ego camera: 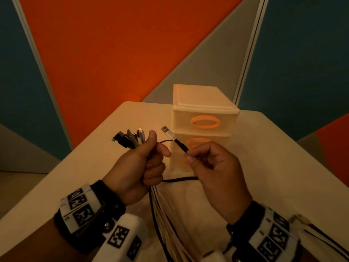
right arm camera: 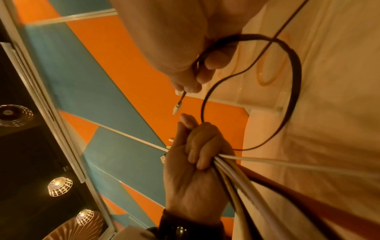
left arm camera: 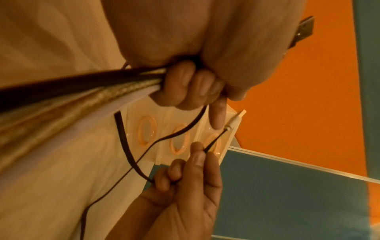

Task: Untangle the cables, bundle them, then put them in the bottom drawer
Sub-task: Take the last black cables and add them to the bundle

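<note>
My left hand [ego camera: 143, 163] grips a bundle of several cables [ego camera: 132, 138], black, white and beige, with their plug ends sticking up past the thumb and the cords [ego camera: 164, 214] hanging down toward me. My right hand [ego camera: 211, 163] pinches a single black cable [ego camera: 181, 145] just below its white USB plug [ego camera: 168, 131], held up beside the bundle. That cable loops [right arm camera: 292, 91] back down into the left fist [right arm camera: 197, 155]. In the left wrist view the right hand [left arm camera: 185, 186] pinches the thin cable [left arm camera: 216, 139] in front of the drawer unit. All drawers look closed.
A small translucent three-drawer unit [ego camera: 202, 118] with orange oval handles stands on the white table [ego camera: 273, 167] just behind my hands. Orange and teal partition walls [ego camera: 113, 53] close off the table's far edges. More cable ends [ego camera: 302, 220] lie by my right wrist.
</note>
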{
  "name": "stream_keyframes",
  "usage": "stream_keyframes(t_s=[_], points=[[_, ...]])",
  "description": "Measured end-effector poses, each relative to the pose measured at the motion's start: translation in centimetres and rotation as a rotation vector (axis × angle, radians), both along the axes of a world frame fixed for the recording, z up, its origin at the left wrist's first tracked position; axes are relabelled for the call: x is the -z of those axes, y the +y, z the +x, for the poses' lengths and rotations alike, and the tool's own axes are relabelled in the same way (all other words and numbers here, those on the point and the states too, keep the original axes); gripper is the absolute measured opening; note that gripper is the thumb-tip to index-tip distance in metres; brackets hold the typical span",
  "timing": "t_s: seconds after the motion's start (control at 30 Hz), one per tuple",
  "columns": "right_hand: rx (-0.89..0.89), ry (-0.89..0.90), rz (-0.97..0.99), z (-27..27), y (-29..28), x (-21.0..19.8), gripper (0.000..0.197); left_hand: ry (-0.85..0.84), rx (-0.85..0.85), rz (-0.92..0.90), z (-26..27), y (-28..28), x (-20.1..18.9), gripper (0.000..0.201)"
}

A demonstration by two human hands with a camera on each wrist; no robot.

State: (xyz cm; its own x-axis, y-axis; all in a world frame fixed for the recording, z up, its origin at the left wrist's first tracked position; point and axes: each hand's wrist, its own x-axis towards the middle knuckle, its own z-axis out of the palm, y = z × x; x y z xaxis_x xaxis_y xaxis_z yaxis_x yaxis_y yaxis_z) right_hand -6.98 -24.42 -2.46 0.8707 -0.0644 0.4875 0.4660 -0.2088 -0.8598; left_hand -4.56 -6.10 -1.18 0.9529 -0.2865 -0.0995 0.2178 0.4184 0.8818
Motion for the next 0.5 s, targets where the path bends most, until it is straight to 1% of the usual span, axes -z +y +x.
stream_keyframes(t_s=[0.1, 0.2, 0.33, 0.4, 0.47, 0.5], points=[[0.002, 0.052, 0.065, -0.2, 0.0, 0.0, 0.013, -0.02, -0.057, 0.024, -0.2, -0.5, 0.1, 0.054], [-0.015, 0.094, 0.098, -0.5, 0.5, 0.2, 0.014, -0.057, -0.077, 0.033, -0.4, -0.8, 0.3, 0.049], [-0.032, 0.136, 0.108, -0.8, 1.6, 0.4, 0.012, -0.112, -0.031, 0.033, -1.1, -1.5, 0.4, 0.044], [-0.028, 0.16, 0.154, -0.8, 1.8, 0.3, 0.017, -0.147, -0.004, 0.043, -1.4, -1.7, 0.4, 0.046], [-0.03, 0.18, 0.195, -0.8, 1.9, 0.1, 0.023, -0.168, 0.011, 0.06, -1.5, -1.7, 0.4, 0.052], [-0.036, 0.186, 0.199, -0.9, 1.9, 0.0, 0.025, -0.173, 0.012, 0.077, -1.5, -1.7, 0.4, 0.05]])
